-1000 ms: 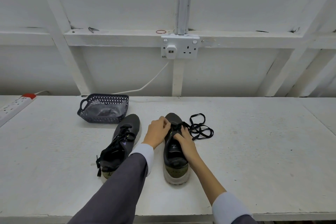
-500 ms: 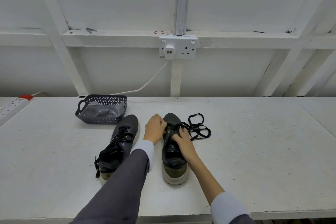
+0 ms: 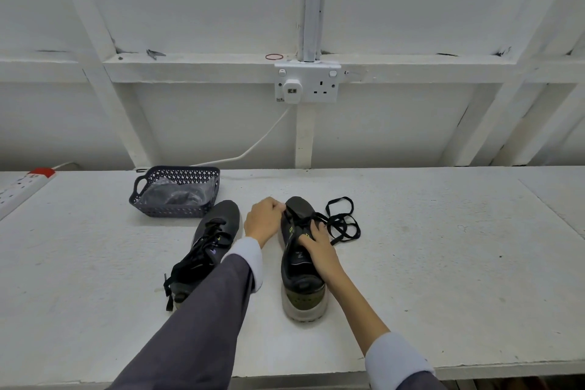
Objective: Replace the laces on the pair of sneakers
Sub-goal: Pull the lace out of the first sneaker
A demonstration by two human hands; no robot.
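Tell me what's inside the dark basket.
A crumpled clear plastic bag lies in the basket, something dark inside it. What that is cannot be told; the bag covers the basket's floor.

Rough matt table, perforated plastic basket
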